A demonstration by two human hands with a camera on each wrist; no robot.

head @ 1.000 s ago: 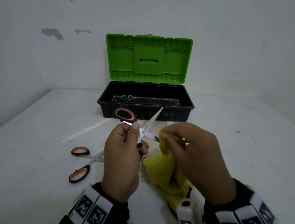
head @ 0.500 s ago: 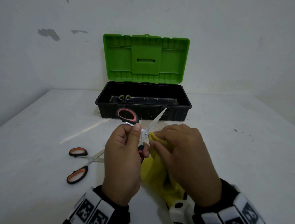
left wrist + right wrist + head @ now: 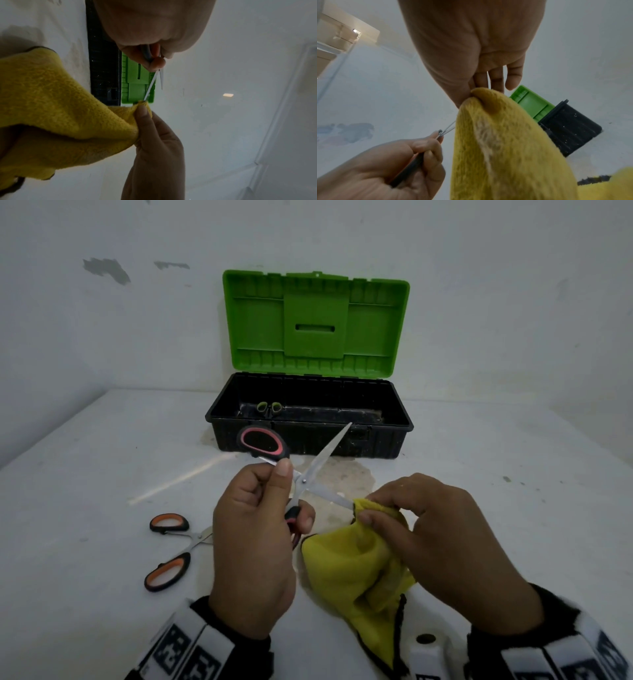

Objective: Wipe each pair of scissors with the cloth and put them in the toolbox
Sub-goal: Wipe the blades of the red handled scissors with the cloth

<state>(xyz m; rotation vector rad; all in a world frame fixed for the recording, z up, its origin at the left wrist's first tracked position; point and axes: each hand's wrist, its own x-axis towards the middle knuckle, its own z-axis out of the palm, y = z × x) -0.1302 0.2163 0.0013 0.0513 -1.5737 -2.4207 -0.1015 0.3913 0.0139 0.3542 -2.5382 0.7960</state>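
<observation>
My left hand (image 3: 260, 529) grips a pair of scissors with black and red handles (image 3: 262, 441), blades spread apart above the table. One blade (image 3: 329, 451) points up toward the toolbox. The other blade (image 3: 334, 497) runs right into the yellow cloth (image 3: 356, 563), which my right hand (image 3: 421, 529) pinches around the blade tip. The left wrist view shows that thumb pressing the cloth (image 3: 68, 108) onto the blade (image 3: 150, 86). A second pair with orange handles (image 3: 168, 553) lies on the table at the left. The black toolbox (image 3: 308, 436) stands behind with its green lid (image 3: 315, 320) up.
Inside the toolbox lies another tool with two small green handle loops (image 3: 269, 407). The white table (image 3: 102, 457) meets a white wall right behind the box. A stained patch (image 3: 346, 477) marks the tabletop just in front of the toolbox.
My right hand has slid the cloth from near the scissors' pivot out to the right along the blade to its tip. The left hand kept its hold on the scissors.
</observation>
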